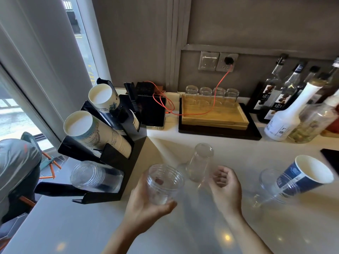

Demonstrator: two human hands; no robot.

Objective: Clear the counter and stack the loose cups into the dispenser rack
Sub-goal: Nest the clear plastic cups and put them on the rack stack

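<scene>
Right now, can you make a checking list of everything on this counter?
Surface: white counter, glossy.
Job's things: dispenser rack holds paper and clear cup stacks; one upside-down clear cup, a blue paper cup on its side.
Clutter: glasses on wooden tray; bottles.
Grip: left hand holds clear cups; right hand empty.
Cables: orange cable into wall socket.
Surroundings: window at left.
</scene>
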